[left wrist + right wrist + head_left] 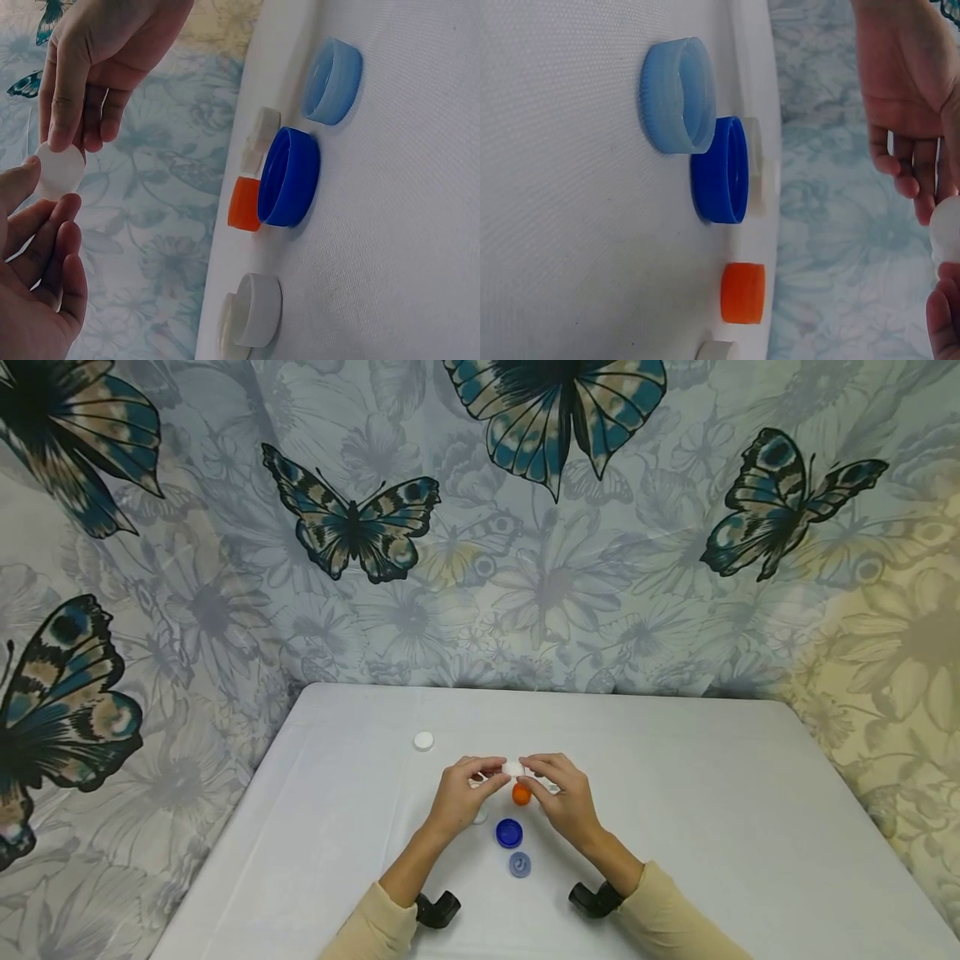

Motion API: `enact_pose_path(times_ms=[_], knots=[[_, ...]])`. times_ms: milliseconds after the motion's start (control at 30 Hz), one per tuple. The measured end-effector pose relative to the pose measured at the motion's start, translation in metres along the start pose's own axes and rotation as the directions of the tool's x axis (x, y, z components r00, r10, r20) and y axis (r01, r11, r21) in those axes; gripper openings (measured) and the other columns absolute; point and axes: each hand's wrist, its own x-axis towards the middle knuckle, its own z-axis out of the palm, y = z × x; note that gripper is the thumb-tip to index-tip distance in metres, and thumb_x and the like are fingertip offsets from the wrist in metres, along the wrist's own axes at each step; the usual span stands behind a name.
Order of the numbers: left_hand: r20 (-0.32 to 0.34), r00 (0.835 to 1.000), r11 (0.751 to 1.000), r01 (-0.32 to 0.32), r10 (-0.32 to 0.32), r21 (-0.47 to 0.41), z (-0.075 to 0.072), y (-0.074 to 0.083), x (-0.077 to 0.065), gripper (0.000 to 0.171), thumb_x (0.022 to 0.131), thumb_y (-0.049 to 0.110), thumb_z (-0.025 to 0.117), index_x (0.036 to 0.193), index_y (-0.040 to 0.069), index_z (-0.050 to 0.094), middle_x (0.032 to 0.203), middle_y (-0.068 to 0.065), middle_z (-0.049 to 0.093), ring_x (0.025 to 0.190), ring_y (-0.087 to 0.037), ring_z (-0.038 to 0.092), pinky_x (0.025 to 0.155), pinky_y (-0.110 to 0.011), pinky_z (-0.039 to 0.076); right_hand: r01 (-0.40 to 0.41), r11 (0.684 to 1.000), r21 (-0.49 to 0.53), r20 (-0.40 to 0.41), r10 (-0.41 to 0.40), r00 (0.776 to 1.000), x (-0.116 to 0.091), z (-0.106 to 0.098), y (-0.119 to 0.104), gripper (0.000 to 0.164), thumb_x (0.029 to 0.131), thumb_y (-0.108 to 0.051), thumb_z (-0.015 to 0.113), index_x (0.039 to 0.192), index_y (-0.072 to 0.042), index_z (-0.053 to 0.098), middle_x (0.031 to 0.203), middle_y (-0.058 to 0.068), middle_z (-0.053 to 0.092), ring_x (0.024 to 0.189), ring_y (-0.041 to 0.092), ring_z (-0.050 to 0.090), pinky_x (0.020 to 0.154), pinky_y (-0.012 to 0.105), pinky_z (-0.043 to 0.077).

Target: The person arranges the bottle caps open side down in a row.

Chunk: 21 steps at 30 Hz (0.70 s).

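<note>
A small white cap (513, 768) is held up over the table between both hands. My left hand (454, 795) pinches its left side between thumb and fingers, and my right hand (566, 797) pinches the right side. In the left wrist view the white cap (60, 171) shows a round flat face. Below the hands an orange cap (521, 793) stands on the table. Nearer to me lie a dark blue cap (509, 833) and a light blue cap (520, 864), both with the hollow side up.
A white cap (423, 741) lies farther back on the left. Another white cap (262, 311) is partly hidden beneath the left hand in the head view. More small white pieces (266, 129) lie beyond the dark blue cap. A butterfly-print cloth (555, 593) hangs behind the white table (712, 827).
</note>
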Motion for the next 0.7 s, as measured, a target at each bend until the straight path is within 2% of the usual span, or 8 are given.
enact_pose_path(times_ms=[67,167,267,333,500,700], knots=[[-0.003,1.0,1.0,-0.002,0.002,-0.004,0.0001,-0.0002,-0.0003,0.025,0.089,0.023,0.071,0.109,0.007,0.074,0.092,-0.004,0.075,0.088,-0.017,0.064,0.079,-0.026,0.053,0.001,1.0,0.023,-0.009,-0.001,1.0,0.0004,0.0001,-0.0011,0.036,0.067,0.013,0.079,0.101,0.004,0.072,0.084,0.009,0.07,0.073,0.018,0.06,0.068,0.019,0.052],[-0.022,1.0,1.0,-0.01,0.009,-0.027,0.0012,-0.0011,-0.0001,0.025,0.09,0.021,0.07,0.11,0.007,0.073,0.09,-0.005,0.074,0.085,-0.015,0.063,0.078,-0.024,0.053,-0.015,0.998,0.058,-0.005,0.016,1.0,0.0004,-0.0003,-0.0023,0.036,0.069,0.014,0.077,0.103,0.003,0.072,0.077,0.007,0.068,0.069,0.015,0.059,0.066,0.017,0.051],[-0.04,0.999,0.998,-0.01,0.008,-0.065,0.0023,-0.0008,0.0,0.027,0.09,0.019,0.07,0.114,0.008,0.071,0.088,-0.006,0.073,0.081,-0.013,0.063,0.076,-0.022,0.052,-0.041,0.998,0.055,0.027,0.039,0.999,0.0006,-0.001,-0.0033,0.035,0.072,0.011,0.077,0.105,0.002,0.072,0.076,0.006,0.067,0.068,0.014,0.059,0.066,0.015,0.05],[-0.044,0.999,0.997,-0.008,0.005,-0.082,0.0027,-0.0005,-0.0001,0.026,0.09,0.019,0.069,0.115,0.008,0.07,0.087,-0.006,0.073,0.079,-0.012,0.063,0.076,-0.022,0.052,-0.057,0.998,0.038,0.059,0.055,0.997,0.0006,-0.0015,-0.0035,0.036,0.073,0.008,0.078,0.108,0.001,0.071,0.077,0.005,0.067,0.069,0.015,0.058,0.064,0.019,0.051],[0.005,1.0,0.997,0.012,-0.012,-0.072,0.0008,-0.0006,0.0002,0.026,0.09,0.019,0.07,0.113,0.009,0.072,0.087,-0.005,0.073,0.081,-0.01,0.062,0.077,-0.021,0.052,-0.086,0.996,0.006,0.1,0.085,0.991,0.0006,-0.0024,-0.0027,0.037,0.07,0.002,0.082,0.106,0.001,0.072,0.086,0.006,0.066,0.074,0.021,0.058,0.062,0.032,0.054],[0.087,0.996,1.0,-0.009,0.011,-0.027,-0.0042,0.0006,0.0035,0.031,0.086,0.02,0.074,0.114,0.008,0.072,0.091,-0.005,0.072,0.086,-0.016,0.062,0.076,-0.024,0.053,-0.113,0.993,0.013,0.099,0.111,0.989,0.001,-0.0051,-0.0016,0.033,0.072,0.003,0.081,0.103,0.0,0.072,0.087,0.006,0.068,0.073,0.02,0.06,0.063,0.031,0.055]])
